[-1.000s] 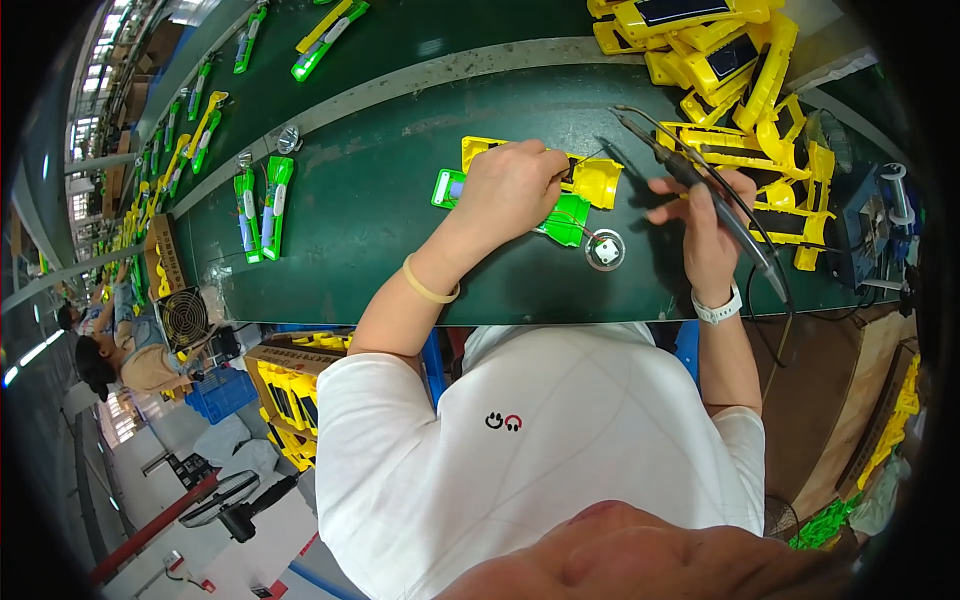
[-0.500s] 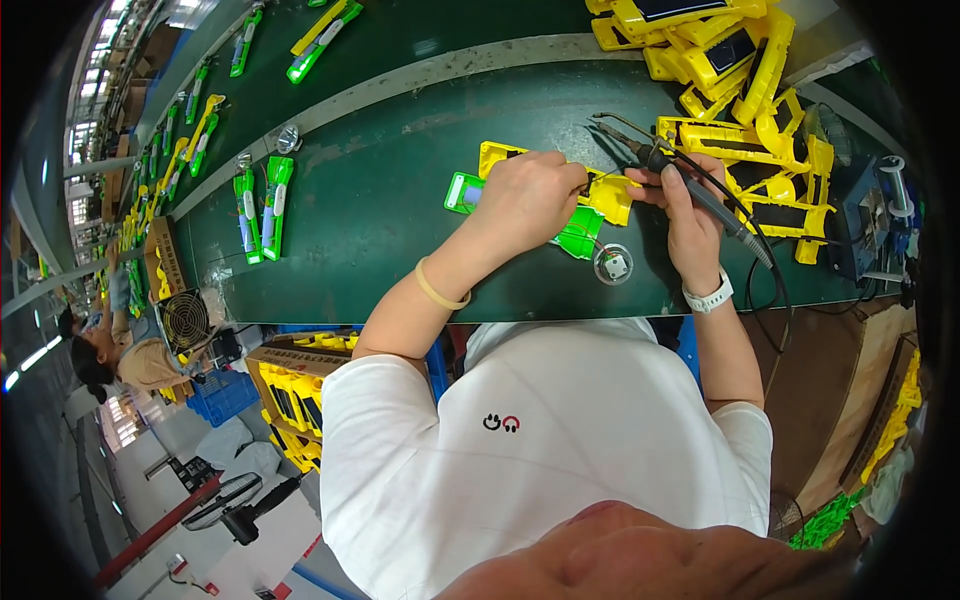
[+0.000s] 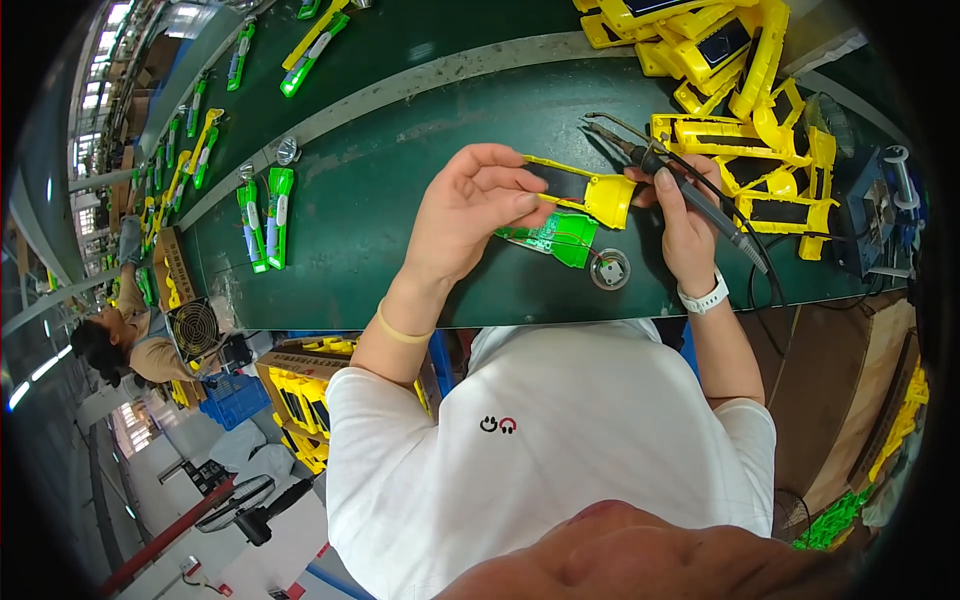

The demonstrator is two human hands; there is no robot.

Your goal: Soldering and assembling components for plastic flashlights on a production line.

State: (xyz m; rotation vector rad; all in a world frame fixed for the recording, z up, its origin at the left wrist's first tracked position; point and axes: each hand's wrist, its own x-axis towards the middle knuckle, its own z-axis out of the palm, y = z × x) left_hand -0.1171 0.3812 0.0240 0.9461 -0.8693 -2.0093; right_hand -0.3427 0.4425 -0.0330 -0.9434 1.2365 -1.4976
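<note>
My left hand (image 3: 470, 205) pinches the left end of a yellow plastic casing (image 3: 607, 200) with a dark panel, held above the green table. My right hand (image 3: 688, 215) is closed round a soldering iron (image 3: 707, 200), its tip pointing up and left, away from the casing. The right fingertips are close to the casing's wide end; whether they touch it I cannot tell. Beneath the casing lies a green housing (image 3: 568, 242) with thin wires, its left part hidden by my left hand. Beside it is a small round clear lamp piece (image 3: 609, 269).
Yellow casings (image 3: 740, 140) are heaped at the right, near a blue soldering station (image 3: 862, 215). Two green lamp bodies (image 3: 276, 215) lie at the left. A metal rail (image 3: 430, 80) crosses the table; lamp parts lie beyond. A co-worker (image 3: 130, 335) is at far left.
My left hand has turned and shifted left, its fingers spreading from a tight bunch. The yellow casing is tilted up, uncovering more of the green housing. The right hand and iron have barely moved.
</note>
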